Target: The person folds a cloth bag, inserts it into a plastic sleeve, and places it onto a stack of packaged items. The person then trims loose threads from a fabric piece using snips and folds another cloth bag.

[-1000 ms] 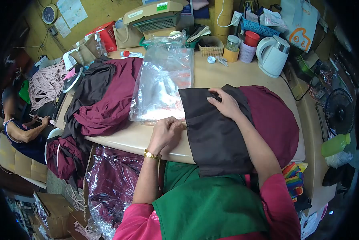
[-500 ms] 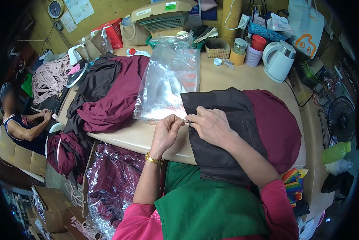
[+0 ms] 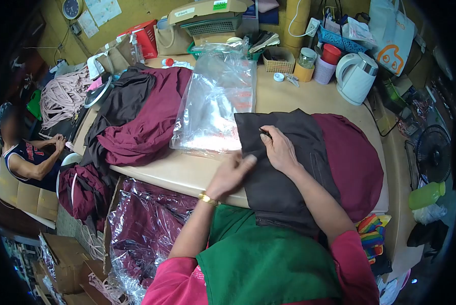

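A black cloth piece (image 3: 289,183) joined to a maroon part (image 3: 352,168) lies on the table in front of me, its lower end hanging over the edge at my green apron. My right hand (image 3: 281,151) rests on the black cloth, its fingers curled round a small dark object (image 3: 265,133) whose kind I cannot make out. Blurred by motion, my left hand (image 3: 234,174) is at the left edge of the same cloth; whether it grips anything does not show. Clear plastic bags (image 3: 213,109) lie flat just beyond my left hand.
A heap of black and maroon cloth (image 3: 141,122) lies on the left. Below the table edge, a box holds plastic-wrapped maroon items (image 3: 144,223). A white kettle (image 3: 356,79), jars and baskets line the back. A person (image 3: 32,155) sits at the far left.
My hands, together at the cloth's left corner before, have come apart. The right moved up and right over the cloth with the small dark object; the left moved down and right.
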Tool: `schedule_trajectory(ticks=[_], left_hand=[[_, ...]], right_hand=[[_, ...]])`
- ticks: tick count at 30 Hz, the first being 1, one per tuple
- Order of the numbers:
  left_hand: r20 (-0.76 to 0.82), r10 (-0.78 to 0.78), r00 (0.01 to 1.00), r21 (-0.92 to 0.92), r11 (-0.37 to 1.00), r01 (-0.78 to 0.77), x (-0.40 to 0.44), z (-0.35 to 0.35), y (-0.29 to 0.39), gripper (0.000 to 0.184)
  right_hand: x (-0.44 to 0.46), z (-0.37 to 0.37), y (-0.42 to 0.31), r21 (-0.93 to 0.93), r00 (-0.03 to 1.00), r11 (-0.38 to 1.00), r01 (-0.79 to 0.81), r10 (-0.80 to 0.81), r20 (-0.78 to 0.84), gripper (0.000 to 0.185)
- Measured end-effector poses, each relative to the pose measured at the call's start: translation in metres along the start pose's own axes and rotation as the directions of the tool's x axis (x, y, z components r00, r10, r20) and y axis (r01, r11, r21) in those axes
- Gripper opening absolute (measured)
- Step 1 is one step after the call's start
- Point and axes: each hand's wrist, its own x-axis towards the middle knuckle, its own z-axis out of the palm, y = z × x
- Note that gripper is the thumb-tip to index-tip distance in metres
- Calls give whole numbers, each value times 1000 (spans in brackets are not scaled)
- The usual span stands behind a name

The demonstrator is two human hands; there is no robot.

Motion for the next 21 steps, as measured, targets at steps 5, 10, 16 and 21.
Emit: schedule_trajectory(ticks=[5, 10, 16, 21], left_hand=[[470, -215, 856, 122, 976, 178, -3, -10, 0, 40], [373, -304, 877, -56, 936, 348, -5, -55, -8, 37], [97, -271, 958, -212, 934, 286, 24, 9, -17, 42], [-17, -173, 985, -169, 971, 168, 22, 4, -36, 44]], right_hand=[[18, -2, 36, -125, 998, 991, -52, 48, -35, 27], [16, -6, 35, -124, 998, 991, -52, 48, -39, 27], [-20, 0, 2, 140, 997, 988, -71, 71, 6, 25], [-26, 0, 10, 221, 998, 975, -16, 28, -52, 26]])
